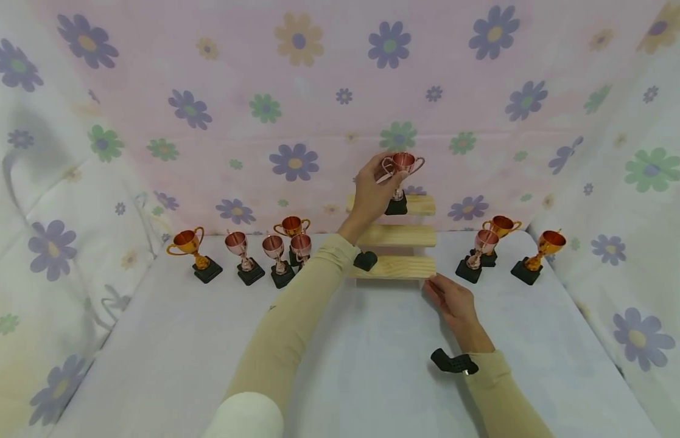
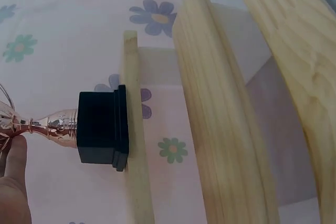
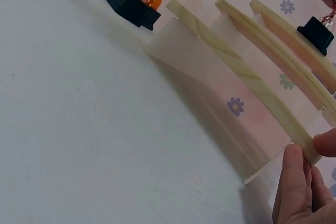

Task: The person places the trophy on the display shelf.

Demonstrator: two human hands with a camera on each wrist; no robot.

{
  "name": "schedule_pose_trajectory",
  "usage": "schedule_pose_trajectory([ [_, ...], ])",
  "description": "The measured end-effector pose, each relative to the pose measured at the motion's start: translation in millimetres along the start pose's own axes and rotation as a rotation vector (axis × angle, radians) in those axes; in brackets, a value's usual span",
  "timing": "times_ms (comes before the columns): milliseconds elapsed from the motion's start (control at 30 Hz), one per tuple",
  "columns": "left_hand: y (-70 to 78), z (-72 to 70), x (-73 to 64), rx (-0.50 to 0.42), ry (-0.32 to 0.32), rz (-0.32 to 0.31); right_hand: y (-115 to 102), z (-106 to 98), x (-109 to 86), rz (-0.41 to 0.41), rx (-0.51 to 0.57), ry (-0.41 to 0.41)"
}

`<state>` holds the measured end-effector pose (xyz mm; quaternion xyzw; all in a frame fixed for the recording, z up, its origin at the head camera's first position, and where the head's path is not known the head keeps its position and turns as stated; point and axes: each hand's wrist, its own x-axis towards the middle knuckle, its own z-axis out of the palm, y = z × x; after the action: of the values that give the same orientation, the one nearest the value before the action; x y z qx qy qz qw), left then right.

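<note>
My left hand (image 1: 372, 188) holds a small rose-gold trophy cup (image 1: 403, 163) upright by its upper part, fingers and thumb about the bowl and handle. The trophy's black square base (image 2: 100, 127) is at the top board of a three-tier wooden display stand (image 1: 397, 235); in the left wrist view it appears to meet the board. Low at the stand's right end, my right hand (image 1: 452, 301) pinches the corner of the bottom board (image 3: 252, 80) between thumb and fingers. Clear side panels (image 3: 178, 51) support the boards.
Left of the stand stand several gold and rose-gold trophies (image 1: 238, 246), one partly behind my left sleeve. On the right are a rose-gold trophy (image 1: 484, 241) and two gold trophies (image 1: 550, 243). A flowered cloth backdrop (image 1: 340, 67) rises behind the white table (image 1: 367, 365).
</note>
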<state>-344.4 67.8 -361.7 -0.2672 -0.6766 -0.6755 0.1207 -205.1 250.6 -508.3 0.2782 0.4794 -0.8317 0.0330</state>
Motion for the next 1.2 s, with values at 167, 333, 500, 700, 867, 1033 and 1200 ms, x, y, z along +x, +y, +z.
schedule_pose_trajectory([
  [167,-2.5,2.7,8.7,-0.005,-0.041,-0.027,0,0,-0.4,-0.002,0.011,0.003],
  [333,-4.5,12.1,17.8,-0.014,-0.101,-0.053,-1,-1,-0.6,-0.010,0.007,0.006],
  [500,-5.2,23.5,22.4,-0.041,-0.104,-0.099,-1,1,-1.2,0.001,-0.005,0.007],
  [700,-4.7,35.6,23.7,-0.055,-0.133,-0.114,-1,2,-1.7,0.008,-0.004,0.002],
  [867,-5.5,44.3,24.3,-0.042,-0.127,-0.092,-1,0,-1.3,0.014,-0.005,0.000],
  [1033,-8.4,49.0,25.0,-0.034,-0.110,-0.083,-2,-1,-0.5,0.009,-0.022,-0.012],
  [1200,-8.2,51.2,24.9,-0.016,-0.099,-0.071,-2,-4,1.0,-0.010,-0.020,-0.015],
])
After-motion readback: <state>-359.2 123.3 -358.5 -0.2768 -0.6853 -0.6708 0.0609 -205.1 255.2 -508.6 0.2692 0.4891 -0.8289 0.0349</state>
